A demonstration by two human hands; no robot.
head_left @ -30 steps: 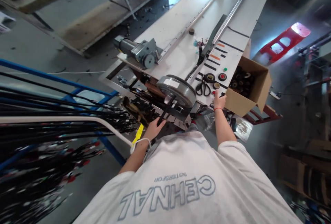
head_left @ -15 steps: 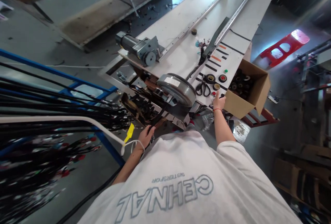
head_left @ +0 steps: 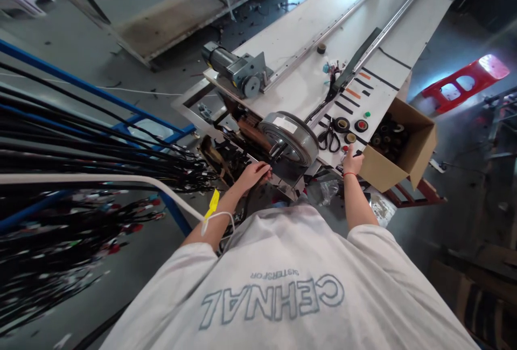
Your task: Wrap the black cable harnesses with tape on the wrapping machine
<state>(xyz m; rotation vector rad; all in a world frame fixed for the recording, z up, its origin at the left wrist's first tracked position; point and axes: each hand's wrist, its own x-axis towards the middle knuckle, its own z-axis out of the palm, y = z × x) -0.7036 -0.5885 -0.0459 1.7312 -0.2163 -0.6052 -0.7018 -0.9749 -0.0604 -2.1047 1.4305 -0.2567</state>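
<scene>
My left hand [head_left: 253, 172] reaches under the round grey wheel [head_left: 288, 137] of the machine at the near end of a long white table [head_left: 307, 78]. Its fingers are closed round a black cable [head_left: 247, 199] that runs down towards me. A white cord with a yellow tag [head_left: 212, 205] hangs at that wrist. My right hand [head_left: 353, 162] rests at the table's front edge, fingers mostly curled, with one fingertip by a small red button [head_left: 344, 149] on the striped panel. It holds nothing.
Black scissors [head_left: 329, 140], tape rolls [head_left: 342, 124] and a red-and-black knob [head_left: 361, 125] lie on the panel. An open cardboard box [head_left: 420, 148] of tape rolls hangs to the right. A blue rack with bundles of black cables [head_left: 92, 151] fills the left. A red stool [head_left: 464, 78] stands far right.
My left hand has risen from low beside the machine up to the cable under the wheel. My right hand has stayed at the button. The view has shifted slightly.
</scene>
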